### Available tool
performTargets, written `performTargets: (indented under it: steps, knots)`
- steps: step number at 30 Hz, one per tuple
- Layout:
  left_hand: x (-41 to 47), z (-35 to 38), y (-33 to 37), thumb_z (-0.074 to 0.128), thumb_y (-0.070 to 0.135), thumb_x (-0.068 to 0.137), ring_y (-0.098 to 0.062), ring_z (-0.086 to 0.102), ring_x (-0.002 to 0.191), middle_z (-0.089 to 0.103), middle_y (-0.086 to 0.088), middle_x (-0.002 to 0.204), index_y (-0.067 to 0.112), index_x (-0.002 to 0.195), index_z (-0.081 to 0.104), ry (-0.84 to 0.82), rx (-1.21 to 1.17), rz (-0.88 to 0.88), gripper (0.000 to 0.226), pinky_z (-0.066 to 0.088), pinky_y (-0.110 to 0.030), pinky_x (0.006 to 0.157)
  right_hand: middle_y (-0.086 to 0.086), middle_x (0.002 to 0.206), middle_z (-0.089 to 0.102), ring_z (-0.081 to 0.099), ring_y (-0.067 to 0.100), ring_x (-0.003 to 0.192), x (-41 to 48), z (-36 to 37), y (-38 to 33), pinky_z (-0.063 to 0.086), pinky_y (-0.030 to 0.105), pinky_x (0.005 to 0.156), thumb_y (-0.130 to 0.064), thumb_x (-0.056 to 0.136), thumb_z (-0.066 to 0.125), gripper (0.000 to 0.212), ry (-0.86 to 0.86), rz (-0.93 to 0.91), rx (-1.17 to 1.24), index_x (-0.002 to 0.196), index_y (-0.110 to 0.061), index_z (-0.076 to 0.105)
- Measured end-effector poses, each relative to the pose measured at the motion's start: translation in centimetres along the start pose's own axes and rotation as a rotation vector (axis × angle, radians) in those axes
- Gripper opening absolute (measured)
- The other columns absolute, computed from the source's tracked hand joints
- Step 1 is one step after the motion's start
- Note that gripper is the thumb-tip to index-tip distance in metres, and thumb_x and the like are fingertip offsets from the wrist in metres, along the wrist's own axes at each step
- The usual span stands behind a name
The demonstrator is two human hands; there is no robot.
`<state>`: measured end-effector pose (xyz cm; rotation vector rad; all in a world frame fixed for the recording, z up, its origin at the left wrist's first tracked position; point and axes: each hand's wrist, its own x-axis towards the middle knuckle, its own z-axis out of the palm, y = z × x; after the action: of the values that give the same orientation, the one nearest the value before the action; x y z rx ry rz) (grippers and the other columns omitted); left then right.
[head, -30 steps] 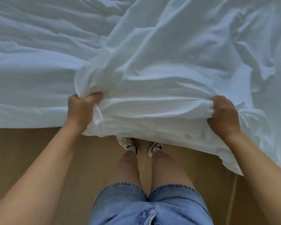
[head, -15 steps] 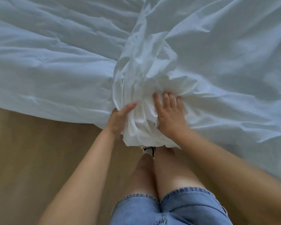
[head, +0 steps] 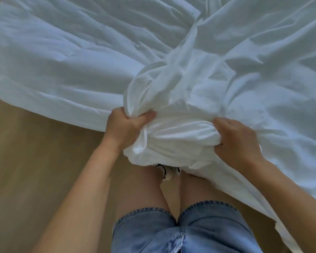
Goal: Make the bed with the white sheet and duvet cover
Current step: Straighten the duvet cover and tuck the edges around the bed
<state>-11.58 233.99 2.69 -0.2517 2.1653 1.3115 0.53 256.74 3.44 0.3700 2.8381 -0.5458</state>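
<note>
A large white duvet cover (head: 263,73) lies crumpled across the right and middle of the view, gathered into a thick bunch (head: 175,128) in front of me. My left hand (head: 124,128) grips the left side of that bunch, thumb over the top. My right hand (head: 237,141) grips its right side with curled fingers dug into the folds. Underneath, a flatter white sheet (head: 53,70) spreads out to the left. The bunch hangs over my shoes and hides most of them.
Light wooden floor (head: 26,170) fills the lower left. My bare legs and denim shorts (head: 181,229) stand close to the fabric's edge. The sheet's near edge runs diagonally from upper left toward my left hand.
My hands came together from a wide grip, bunching the fabric. Since half a second ago they have spread a little apart, and my right hand went from flat on the cloth to gripping it.
</note>
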Motion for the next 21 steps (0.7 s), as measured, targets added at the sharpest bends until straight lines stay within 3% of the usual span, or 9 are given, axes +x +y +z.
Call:
performTargets:
  steps: [2,6,10,12,15,19,21]
  knots:
    - [1.7,-4.2,0.8,0.075,0.053,0.053,-0.006,0.066,0.069,0.068,0.013,0.069,0.029,0.070,0.065,0.074,0.107,0.019,0.031,0.051,-0.024,0.060,0.006,0.060,0.052,0.042,0.024,0.054,-0.1,-0.8,1.1,0.028,0.027,0.049,0.015,0.057,0.061,0.027,0.001,0.051,0.003,0.069,-0.006,0.050]
    - [7.4,-13.5,2.9,0.074,0.063,0.055,0.011,0.055,0.060,0.059,0.019,0.068,0.029,0.067,0.061,0.228,0.373,0.125,0.039,0.040,-0.015,0.051,0.004,0.061,0.049,0.044,0.024,0.054,0.4,-0.2,2.2,0.034,0.028,0.050,0.010,0.067,0.065,0.020,0.029,0.144,-0.008,0.071,-0.005,0.053]
    - [13.1,-14.1,1.7,0.071,0.060,0.064,-0.013,0.058,0.075,0.062,0.006,0.079,0.020,0.087,0.067,0.150,0.436,0.197,0.046,0.042,-0.027,0.066,0.012,0.074,0.058,0.045,0.026,0.064,0.8,2.9,-0.3,0.031,0.030,0.054,0.002,0.077,0.059,0.013,-0.067,0.451,-0.067,0.077,-0.008,0.052]
    - [13.8,-11.8,-0.2,0.070,0.055,0.065,-0.015,0.061,0.086,0.063,0.010,0.087,0.024,0.095,0.065,-0.014,0.348,0.089,0.043,0.046,-0.029,0.072,0.016,0.094,0.059,0.050,0.033,0.077,1.6,4.5,-2.8,0.033,0.033,0.062,-0.002,0.073,0.065,0.024,-0.173,0.536,-0.099,0.095,-0.008,0.056]
    - [13.4,-10.1,-2.1,0.075,0.041,0.066,-0.016,0.066,0.097,0.069,0.008,0.102,0.029,0.102,0.065,-0.333,-0.017,-0.117,0.039,0.052,-0.034,0.083,0.021,0.120,0.049,0.047,0.042,0.101,4.0,7.0,-7.4,0.040,0.044,0.080,-0.020,0.061,0.070,0.071,-0.271,0.380,-0.089,0.126,-0.002,0.049]
    - [15.4,-12.1,-2.6,0.062,0.049,0.077,-0.019,0.068,0.099,0.072,-0.001,0.107,0.026,0.104,0.070,-0.530,-0.393,-0.338,0.036,0.053,-0.036,0.084,0.026,0.127,0.047,0.042,0.043,0.117,8.8,10.2,-14.7,0.033,0.054,0.100,-0.043,0.057,0.067,0.091,-0.107,0.184,-0.005,0.132,0.003,0.045]
    - [17.1,-12.7,-2.1,0.053,0.054,0.082,-0.022,0.067,0.102,0.071,-0.004,0.108,0.024,0.103,0.072,-0.572,-0.487,-0.359,0.042,0.055,-0.034,0.083,0.025,0.140,0.037,0.029,0.039,0.130,11.8,11.3,-16.9,0.017,0.056,0.109,-0.045,0.063,0.073,0.099,-0.068,0.206,-0.037,0.142,0.001,0.033]
